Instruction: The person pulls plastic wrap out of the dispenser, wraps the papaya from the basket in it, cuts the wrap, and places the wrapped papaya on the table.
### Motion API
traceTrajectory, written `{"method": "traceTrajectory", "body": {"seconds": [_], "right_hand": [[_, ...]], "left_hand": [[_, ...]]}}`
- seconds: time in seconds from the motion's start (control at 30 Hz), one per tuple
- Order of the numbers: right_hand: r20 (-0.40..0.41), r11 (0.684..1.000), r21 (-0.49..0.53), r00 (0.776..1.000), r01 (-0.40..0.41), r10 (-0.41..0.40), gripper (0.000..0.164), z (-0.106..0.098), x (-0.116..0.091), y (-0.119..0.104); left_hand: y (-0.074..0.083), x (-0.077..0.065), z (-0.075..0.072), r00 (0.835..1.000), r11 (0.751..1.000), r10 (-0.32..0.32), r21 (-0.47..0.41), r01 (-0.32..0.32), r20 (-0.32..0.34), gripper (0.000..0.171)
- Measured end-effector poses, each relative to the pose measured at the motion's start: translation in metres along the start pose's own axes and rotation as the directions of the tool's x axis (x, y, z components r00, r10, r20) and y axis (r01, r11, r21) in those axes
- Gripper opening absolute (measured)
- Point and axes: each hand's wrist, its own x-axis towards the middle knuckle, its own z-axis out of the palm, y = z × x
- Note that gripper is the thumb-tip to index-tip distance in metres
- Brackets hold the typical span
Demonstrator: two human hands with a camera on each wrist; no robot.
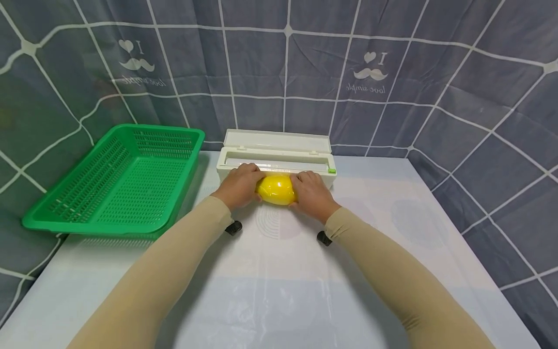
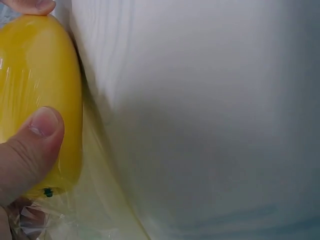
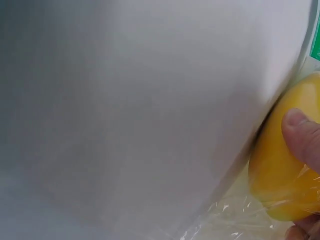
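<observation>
Both hands hold a smooth, glossy yellow oblong fruit (image 1: pixel 276 190) between them. Clear cling film (image 2: pixel 65 220) covers it, bunched and wrinkled at its end, where a dark green spot shows in the left wrist view. My left hand (image 1: pixel 241 184) grips the left end, the thumb (image 2: pixel 42 135) lying along the fruit's side. At the other end my right hand (image 1: pixel 313 193) grips it, thumb (image 3: pixel 301 132) pressed on the skin. Right behind the fruit stands a white cling film dispenser (image 1: pixel 275 144), its lid raised and a small green slider on its front right edge.
A green slotted plastic basket (image 1: pixel 115 229) stands at the left on the white table cover (image 1: pixel 279 305). Behind and to both sides hangs a grey curtain (image 1: pixel 257 58) with white grid lines.
</observation>
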Motion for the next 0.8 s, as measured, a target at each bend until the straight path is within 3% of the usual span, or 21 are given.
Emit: {"method": "traceTrajectory", "body": {"seconds": [0.2, 0.4, 0.6, 0.8], "right_hand": [[0.009, 1.0, 0.021, 1.0, -0.004, 0.004, 0.085, 0.0001, -0.0003, 0.0013], [0.01, 0.999, 0.047, 1.0, -0.009, 0.009, 0.09, 0.0015, -0.0023, 0.0032], [0.002, 0.993, 0.115, 1.0, -0.026, 0.026, 0.096, 0.0025, -0.0018, 0.0052], [-0.002, 0.986, 0.165, 1.0, -0.007, 0.007, 0.085, 0.0019, -0.0035, 0.0084]], "left_hand": [[0.002, -0.0033, -0.0003, 1.0, 1.0, 0.005, 0.027, -0.005, -0.006, 0.07], [0.0025, -0.0095, -0.0046, 0.997, 0.999, 0.041, 0.033, -0.043, 0.066, 0.089], [-0.003, -0.0088, -0.0044, 0.997, 0.998, 0.053, 0.011, -0.054, 0.062, 0.07], [-0.0058, -0.0063, -0.0007, 1.0, 1.0, 0.002, -0.016, -0.001, 0.012, 0.067]]}}
